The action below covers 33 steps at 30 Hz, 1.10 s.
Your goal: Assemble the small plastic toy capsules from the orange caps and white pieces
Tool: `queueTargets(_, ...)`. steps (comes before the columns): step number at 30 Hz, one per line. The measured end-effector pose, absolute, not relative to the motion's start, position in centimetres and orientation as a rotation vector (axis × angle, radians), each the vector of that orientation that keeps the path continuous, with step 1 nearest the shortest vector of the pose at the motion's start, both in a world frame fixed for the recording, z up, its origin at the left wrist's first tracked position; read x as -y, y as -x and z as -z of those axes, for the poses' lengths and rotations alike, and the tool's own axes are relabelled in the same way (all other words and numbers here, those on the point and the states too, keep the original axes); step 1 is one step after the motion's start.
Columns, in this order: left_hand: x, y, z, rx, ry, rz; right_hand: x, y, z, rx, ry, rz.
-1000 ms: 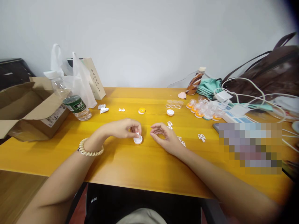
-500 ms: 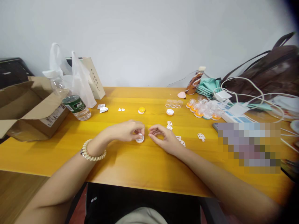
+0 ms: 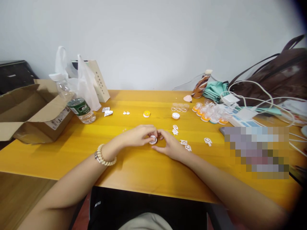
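The yellow-brown wooden table [image 3: 134, 174] is flanked at its far right corner by a dark brown bag [image 3: 278, 76], and near its left edge a brown cardboard box [image 3: 45, 132] is set. Midway between the near and far edges, the left hand [image 3: 141, 134] is seen with thumb and fingers pinched on a small, round, white plastic cup [image 3: 153, 141]; whether something inside is also gripped cannot be told. The right hand [image 3: 170, 144] is held with thumb and fingers parted in a curve about the cup's right side; whether contact is made cannot be told. Flat, white, wheel-shaped plastic pieces [image 3: 188, 147] are scattered toward the right edge. The step in hand is judged to be close fingertip work at the cup; for the next move, a steadying right hold and light, level left-hand pressure seem called for
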State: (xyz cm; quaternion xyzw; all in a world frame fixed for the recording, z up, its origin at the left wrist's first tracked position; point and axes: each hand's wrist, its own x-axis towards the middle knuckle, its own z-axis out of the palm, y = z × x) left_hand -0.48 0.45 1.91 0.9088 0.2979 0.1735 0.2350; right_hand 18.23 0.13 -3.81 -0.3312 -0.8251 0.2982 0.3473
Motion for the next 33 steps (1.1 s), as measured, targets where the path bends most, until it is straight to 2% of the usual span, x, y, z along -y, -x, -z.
queueTargets(6, -0.7, 0.1, -1.6, -0.795, -2.526, -0.519, -0.2, -18.0, 3.7, 2.099, 0.880, -0.833)
queueTargets(15, -1.0, 0.8, -1.7, -0.912, -2.362, -0.631, -0.8, -18.2, 4.3, 2.188, 0.954, -0.728)
queueTargets(18, -3.4, 0.1, -2.5, -1.109, -2.353, -0.781, -0.7, -18.2, 4.3, 2.172, 0.947, -0.734)
queueTargets(23, -10.3, -4.4, -2.9, -1.223, -2.435, -0.761, -0.6, -18.3, 4.3, 2.173, 0.953, -0.738)
queueTargets(33, -17.0, -11.4, 1.1, -1.324, -2.328, -0.804, -0.5, -18.7, 4.4, 2.189, 0.913, -0.786)
